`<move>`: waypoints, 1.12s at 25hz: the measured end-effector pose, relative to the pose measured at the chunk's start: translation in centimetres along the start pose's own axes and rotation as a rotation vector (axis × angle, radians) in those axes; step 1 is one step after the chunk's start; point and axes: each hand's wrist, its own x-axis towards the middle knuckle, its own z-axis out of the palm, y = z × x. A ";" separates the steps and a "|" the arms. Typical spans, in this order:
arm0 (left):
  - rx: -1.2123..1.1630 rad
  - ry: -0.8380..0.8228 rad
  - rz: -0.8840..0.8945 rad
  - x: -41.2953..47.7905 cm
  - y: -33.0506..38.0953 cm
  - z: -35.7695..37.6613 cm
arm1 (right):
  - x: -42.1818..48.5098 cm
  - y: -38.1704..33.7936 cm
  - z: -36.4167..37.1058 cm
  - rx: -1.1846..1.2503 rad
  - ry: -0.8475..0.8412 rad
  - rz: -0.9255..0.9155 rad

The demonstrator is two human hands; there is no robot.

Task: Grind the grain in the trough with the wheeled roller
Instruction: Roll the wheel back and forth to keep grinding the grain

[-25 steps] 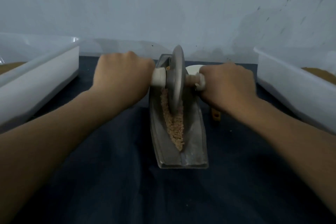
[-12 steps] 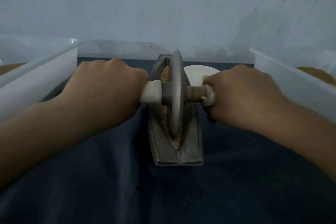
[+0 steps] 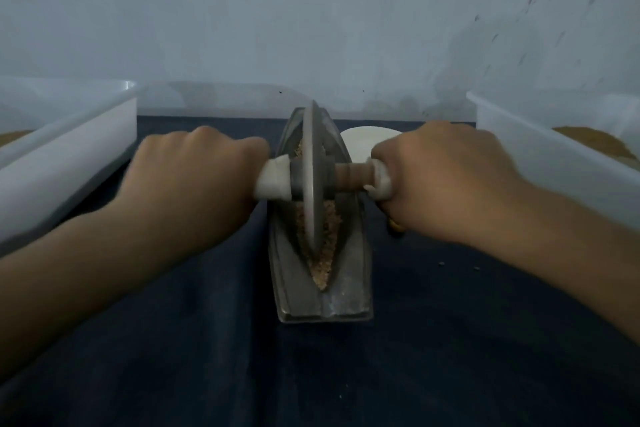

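Note:
A grey metal boat-shaped trough (image 3: 349,295) lies lengthwise on dark blue cloth at the centre. Tan crushed grain (image 3: 327,253) fills its groove. The wheeled roller (image 3: 313,180), a grey metal disc on a cross axle, stands upright in the groove around the trough's middle. My left hand (image 3: 194,180) grips the white-wrapped left handle. My right hand (image 3: 446,180) grips the right handle, where bare brown axle shows beside the disc. Grain under the disc is hidden.
A white plastic tub (image 3: 65,163) sits at the left and another (image 3: 554,163) at the right, both holding tan grain. A white dish (image 3: 363,142) peeks out behind the trough. A small brown object (image 3: 394,227) lies under my right hand. A pale wall stands behind.
The roller rolled from the far part of the trough toward me, then slightly back, with both hands staying on the handles. More grain shows at the near end than half a second ago.

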 end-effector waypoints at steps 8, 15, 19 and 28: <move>0.030 0.005 -0.170 4.2 1.3 3.2 | 4.9 -1.2 3.3 -0.005 -0.171 0.217; 0.039 0.041 0.033 1.5 0.5 -0.1 | 0.7 0.1 1.6 0.020 -0.102 0.093; -0.019 0.087 0.021 -2.0 -0.7 -1.3 | -1.7 0.3 -0.7 0.051 0.054 -0.059; 0.006 -0.050 -0.171 5.6 0.7 3.5 | 5.8 -0.9 3.0 -0.001 -0.217 0.187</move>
